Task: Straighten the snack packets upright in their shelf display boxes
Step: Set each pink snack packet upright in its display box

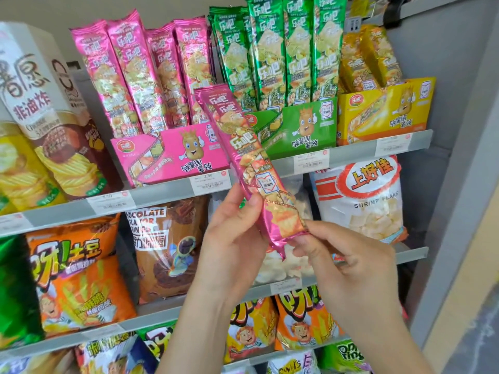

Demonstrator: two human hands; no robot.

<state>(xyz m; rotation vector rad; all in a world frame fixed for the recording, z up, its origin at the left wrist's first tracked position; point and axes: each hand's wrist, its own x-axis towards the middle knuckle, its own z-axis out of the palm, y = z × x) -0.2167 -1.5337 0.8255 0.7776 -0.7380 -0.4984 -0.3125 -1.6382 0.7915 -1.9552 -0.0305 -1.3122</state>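
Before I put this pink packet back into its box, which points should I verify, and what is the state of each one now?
1. Hold on the pink packet: left hand grips its side, right hand pinches its lower end. Ok.
2. Packet upright: its top leans left. Not ok.
3. Matching box: the pink display box is right behind it. Ok.
4. Free slot beside the standing pink packets: hidden by the held packet. Cannot tell.
5. Neighbouring green packets stay inside their own box. Ok.
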